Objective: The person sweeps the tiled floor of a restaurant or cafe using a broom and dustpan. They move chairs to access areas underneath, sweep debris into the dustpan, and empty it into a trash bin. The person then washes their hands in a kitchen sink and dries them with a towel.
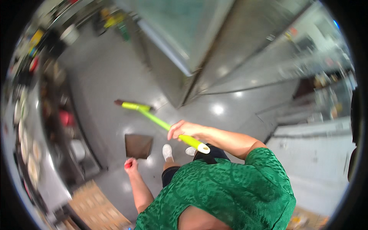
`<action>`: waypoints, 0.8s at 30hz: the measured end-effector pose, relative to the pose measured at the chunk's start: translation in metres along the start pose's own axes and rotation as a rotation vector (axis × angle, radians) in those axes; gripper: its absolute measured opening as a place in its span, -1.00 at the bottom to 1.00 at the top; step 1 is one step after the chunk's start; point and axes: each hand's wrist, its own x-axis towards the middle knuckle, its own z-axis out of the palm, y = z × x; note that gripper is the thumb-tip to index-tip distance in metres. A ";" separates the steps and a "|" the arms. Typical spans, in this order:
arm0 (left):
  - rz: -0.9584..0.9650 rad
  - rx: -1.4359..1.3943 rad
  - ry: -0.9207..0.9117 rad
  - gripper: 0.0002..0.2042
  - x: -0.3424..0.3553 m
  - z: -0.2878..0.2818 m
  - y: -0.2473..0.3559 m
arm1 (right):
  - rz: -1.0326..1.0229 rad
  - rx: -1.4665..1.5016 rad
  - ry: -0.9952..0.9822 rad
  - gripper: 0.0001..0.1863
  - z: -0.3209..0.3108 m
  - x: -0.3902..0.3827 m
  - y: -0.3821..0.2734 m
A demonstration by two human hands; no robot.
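Observation:
My right hand point(184, 129) is closed around the lime-green handle of a broom point(159, 122). The handle's pale, holed end point(203, 148) sticks out near my body. Away from me to the left, the broom's yellow-green head point(135, 106) is over the grey floor, with a dark reddish end. My left hand point(131, 165) is closed on a red handle point(128, 165), mostly hidden by the fingers. Just beyond that hand shows a dark brown, square, pan-like piece point(138, 146); whether it joins the red handle, I cannot tell.
A metal counter point(50, 168) with plates runs along the left, above shelves holding a red item point(66, 117). A large metal cabinet corner point(180, 88) stands ahead. A white-topped unit point(312, 153) is at right, and cardboard point(97, 205) lies at lower left.

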 end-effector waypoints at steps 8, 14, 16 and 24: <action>0.125 0.217 0.148 -0.93 0.090 0.097 0.025 | -0.217 0.264 0.027 -0.81 0.016 -0.017 0.031; 0.132 0.410 0.161 -0.62 0.101 0.138 0.009 | 0.179 0.047 0.026 -0.78 0.035 -0.021 -0.001; 0.155 0.571 0.146 -0.59 0.098 0.125 -0.009 | 0.174 -0.031 -0.044 -0.75 0.034 -0.005 0.001; 0.589 2.093 -0.589 -0.34 -0.019 0.051 -0.211 | 0.090 0.099 -0.139 -0.71 -0.044 0.078 -0.054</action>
